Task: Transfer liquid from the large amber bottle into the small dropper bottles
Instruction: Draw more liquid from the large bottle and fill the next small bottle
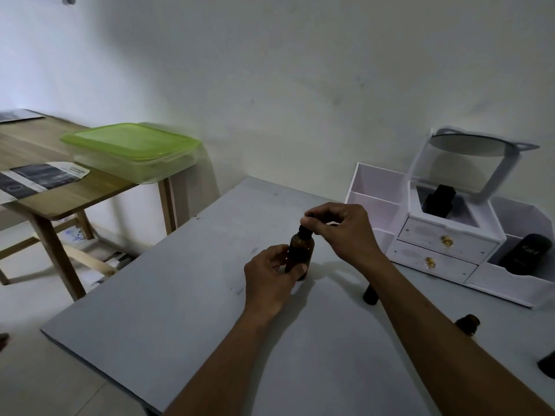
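Observation:
An amber bottle (300, 250) with a black dropper cap (304, 230) stands upright on the grey table (180, 295). My left hand (271, 280) grips its body from the left and front. My right hand (342, 229) pinches the cap from above with thumb and fingertips. Three more small amber bottles stand to the right: one (370, 295) partly behind my right forearm, one (468, 323) beside it, one (547, 364) at the frame's right edge.
A white organiser (444, 238) with two drawers, a tilted mirror and dark bottles in its compartments stands at the table's back right. To the left is a wooden side table (60, 187) bearing a green-lidded plastic box (132, 148) and papers.

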The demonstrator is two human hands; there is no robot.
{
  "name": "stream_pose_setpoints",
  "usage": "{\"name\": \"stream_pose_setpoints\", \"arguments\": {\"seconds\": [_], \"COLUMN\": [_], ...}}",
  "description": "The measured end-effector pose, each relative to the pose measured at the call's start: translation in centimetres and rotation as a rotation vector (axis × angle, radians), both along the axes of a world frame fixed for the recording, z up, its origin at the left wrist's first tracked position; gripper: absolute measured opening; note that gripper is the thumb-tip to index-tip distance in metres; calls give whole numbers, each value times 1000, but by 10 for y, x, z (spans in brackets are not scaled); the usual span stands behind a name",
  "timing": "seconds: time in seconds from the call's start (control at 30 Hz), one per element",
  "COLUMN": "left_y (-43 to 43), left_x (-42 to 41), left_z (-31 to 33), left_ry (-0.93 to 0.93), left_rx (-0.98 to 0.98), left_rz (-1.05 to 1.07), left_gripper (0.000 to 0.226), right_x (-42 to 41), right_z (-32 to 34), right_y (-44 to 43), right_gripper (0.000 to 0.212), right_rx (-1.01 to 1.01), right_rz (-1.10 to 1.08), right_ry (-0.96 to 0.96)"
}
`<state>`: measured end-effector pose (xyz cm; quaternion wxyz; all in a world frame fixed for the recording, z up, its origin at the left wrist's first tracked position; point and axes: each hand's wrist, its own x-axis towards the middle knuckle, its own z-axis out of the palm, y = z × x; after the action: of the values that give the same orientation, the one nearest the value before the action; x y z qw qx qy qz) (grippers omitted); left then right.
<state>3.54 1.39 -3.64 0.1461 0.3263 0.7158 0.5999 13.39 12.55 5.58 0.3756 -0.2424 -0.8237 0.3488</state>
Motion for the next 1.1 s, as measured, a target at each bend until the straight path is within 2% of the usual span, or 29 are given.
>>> {"name": "stream_pose_setpoints", "arguments": {"seconds": [0.63, 0.87, 1.1], "left_y": [-1, -5, -31], "left_x": [1, 5, 33], "left_z": [2, 3, 3], "left_ry": [-25, -24, -180], "left_rx": [11, -10, 57], "left_rz": [-3, 20, 32], "left_gripper": [50, 55, 39], "right_x": [-4, 8, 51], "right_z": [6, 44, 94], "right_y": [-3, -9, -11], "right_gripper": [0, 10, 4], "right_rx": [54, 43, 38], "right_rz": [-11, -8, -25], "right_ry": [21, 151, 322]}}
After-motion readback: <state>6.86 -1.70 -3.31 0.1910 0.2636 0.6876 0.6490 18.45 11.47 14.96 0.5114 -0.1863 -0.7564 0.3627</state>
